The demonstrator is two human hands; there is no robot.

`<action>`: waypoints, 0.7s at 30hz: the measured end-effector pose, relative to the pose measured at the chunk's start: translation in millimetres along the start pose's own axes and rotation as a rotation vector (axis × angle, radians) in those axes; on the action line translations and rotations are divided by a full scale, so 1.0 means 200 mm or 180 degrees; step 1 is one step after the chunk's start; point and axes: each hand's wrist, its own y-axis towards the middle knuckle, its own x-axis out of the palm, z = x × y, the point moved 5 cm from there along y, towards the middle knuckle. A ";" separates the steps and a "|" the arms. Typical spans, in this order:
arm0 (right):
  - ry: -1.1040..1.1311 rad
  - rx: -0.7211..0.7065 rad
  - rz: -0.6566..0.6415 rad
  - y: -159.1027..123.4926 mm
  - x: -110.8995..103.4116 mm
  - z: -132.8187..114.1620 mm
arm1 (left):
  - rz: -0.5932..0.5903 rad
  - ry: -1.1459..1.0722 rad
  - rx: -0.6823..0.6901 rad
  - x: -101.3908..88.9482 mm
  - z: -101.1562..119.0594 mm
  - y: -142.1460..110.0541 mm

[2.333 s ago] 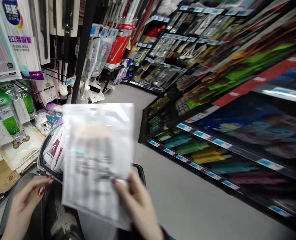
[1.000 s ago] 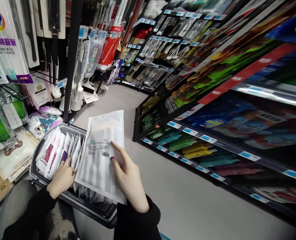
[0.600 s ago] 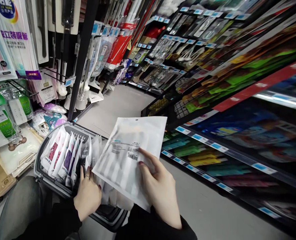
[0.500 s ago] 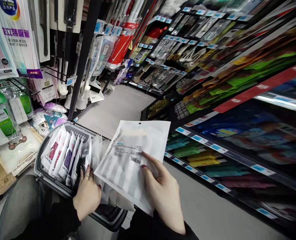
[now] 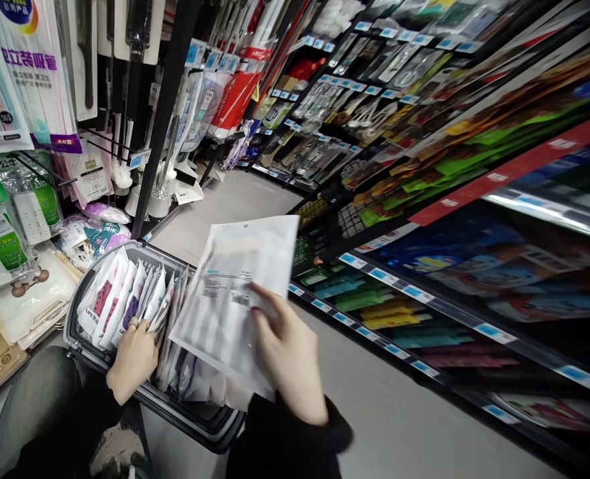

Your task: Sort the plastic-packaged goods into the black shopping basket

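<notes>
In my right hand (image 5: 289,352) is a flat, whitish, half-clear plastic packet (image 5: 229,266), pinched at its right side. Its printed side with a barcode faces me, and pale stripes show through. My left hand (image 5: 134,359) reaches into a grey shopping basket (image 5: 185,422), fingers curled onto the upright packets (image 5: 142,286) there. Several of these are white with pink or purple patterns; their lower parts are hidden. The held packet slants over the basket's right part and covers some of its contents.
Hanging goods, among them a bag of straws (image 5: 40,73), line the rack at left. Toilet brushes (image 5: 161,196) stand beyond the basket. A long shelf (image 5: 414,293) with coloured packages runs along the right. Grey floor (image 5: 354,399) lies between.
My left hand has moved left within the basket, and the packets by it have tilted and spread apart. My right hand has carried the held packet left and slightly up in view.
</notes>
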 end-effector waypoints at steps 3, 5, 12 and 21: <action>-0.0756 -0.0446 -0.0447 0.01 0.20 -0.16 | -0.0109 -0.0169 -0.0086 0.00 -0.07 0.02; -0.1274 -0.0638 -0.0807 -0.01 0.36 -0.26 | -0.0261 -0.0336 -0.0154 0.00 -0.13 0.05; -0.1715 -0.0393 -0.1750 -0.16 0.87 -0.33 | -0.0538 -0.0470 -0.0404 -0.01 -0.22 0.11; -0.1649 -0.0027 -0.1838 -0.19 0.91 -0.15 | -0.0831 -0.0638 -0.0185 0.01 -0.18 0.11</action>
